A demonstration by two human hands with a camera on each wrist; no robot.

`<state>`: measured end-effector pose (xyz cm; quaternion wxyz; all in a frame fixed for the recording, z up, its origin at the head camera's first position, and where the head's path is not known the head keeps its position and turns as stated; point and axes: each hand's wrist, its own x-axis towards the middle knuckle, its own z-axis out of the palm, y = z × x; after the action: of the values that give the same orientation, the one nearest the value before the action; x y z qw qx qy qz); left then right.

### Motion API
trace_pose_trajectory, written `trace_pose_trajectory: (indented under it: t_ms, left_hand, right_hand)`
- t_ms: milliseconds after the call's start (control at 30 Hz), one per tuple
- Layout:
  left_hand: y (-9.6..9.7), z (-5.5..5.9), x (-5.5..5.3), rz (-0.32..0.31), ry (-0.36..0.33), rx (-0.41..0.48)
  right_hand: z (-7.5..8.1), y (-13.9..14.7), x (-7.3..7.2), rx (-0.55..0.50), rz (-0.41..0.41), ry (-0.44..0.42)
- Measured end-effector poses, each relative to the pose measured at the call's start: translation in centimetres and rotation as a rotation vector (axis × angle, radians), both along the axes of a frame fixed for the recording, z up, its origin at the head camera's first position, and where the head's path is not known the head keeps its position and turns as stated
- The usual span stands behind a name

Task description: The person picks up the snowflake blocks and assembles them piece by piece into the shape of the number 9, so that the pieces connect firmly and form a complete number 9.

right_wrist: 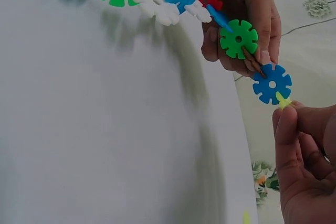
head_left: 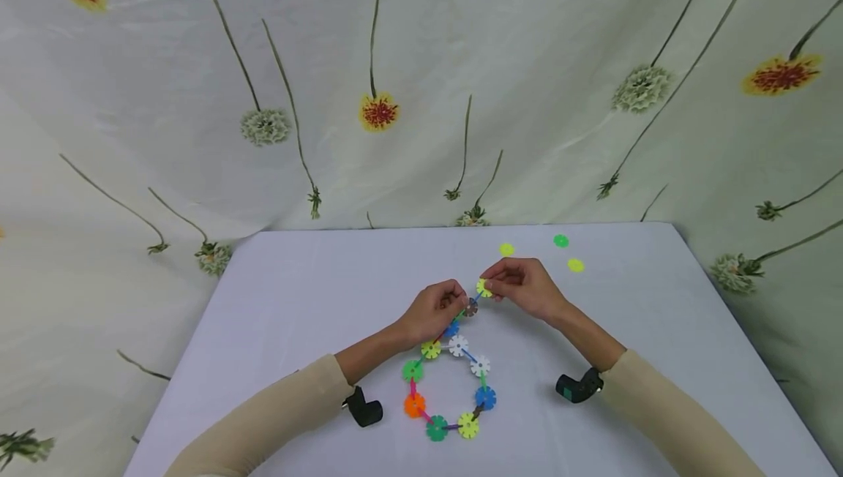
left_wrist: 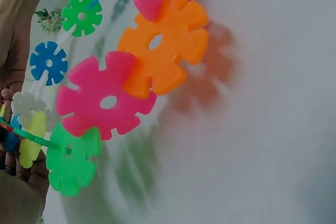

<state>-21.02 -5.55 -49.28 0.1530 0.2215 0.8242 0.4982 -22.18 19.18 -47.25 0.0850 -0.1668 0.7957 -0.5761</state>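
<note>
A chain of notched plastic interlocking discs lies in a ring on the table, with a tail at its far end. Its parts include an orange disc (head_left: pixel 415 405), a white disc (head_left: pixel 480 366) and a green disc (left_wrist: pixel 73 159). My left hand (head_left: pixel 431 312) grips the tail beside a dark disc (head_left: pixel 471 308); its fingers partly hide the pieces there. My right hand (head_left: pixel 527 287) pinches a yellow disc (head_left: pixel 483 287) at the tail's tip. In the right wrist view, that yellow disc sits edge-on in the notch of a blue disc (right_wrist: pixel 272 84).
Loose yellow (head_left: pixel 576 265) and green (head_left: pixel 560 241) discs lie near the far table edge, beyond my right hand, with another yellow disc (head_left: pixel 506 249). A flower-print cloth (head_left: pixel 421 155) hangs behind the white table (head_left: pixel 316 279). Black wrist cameras (head_left: pixel 579 386) sit under both forearms.
</note>
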Motion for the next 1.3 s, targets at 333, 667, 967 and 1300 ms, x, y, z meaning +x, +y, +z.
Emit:
trace_pose_trajectory:
  t_ms: [333,667,967,1300]
  left_hand:
    - [1.0,0.7,-1.6,0.02,-0.09,0.137]
    - [0.7,-0.1,-2.6,0.019,-0.091,0.097]
    - [-0.1,0.0,-2.4,0.029,-0.086,0.069]
    - [-0.3,0.3,-2.1,0.024,-0.084,0.068]
  right_hand:
    - [-0.1,-0.8,-0.4,-0.115,0.025,-0.05]
    - [-1.1,0.7,-1.7,-0.03,-0.079,-0.02]
    - [-2.0,6.6,-5.7,0.402,-0.432,0.086]
    - [-1.8,10.0,-7.9,0.709,-0.437,0.016]
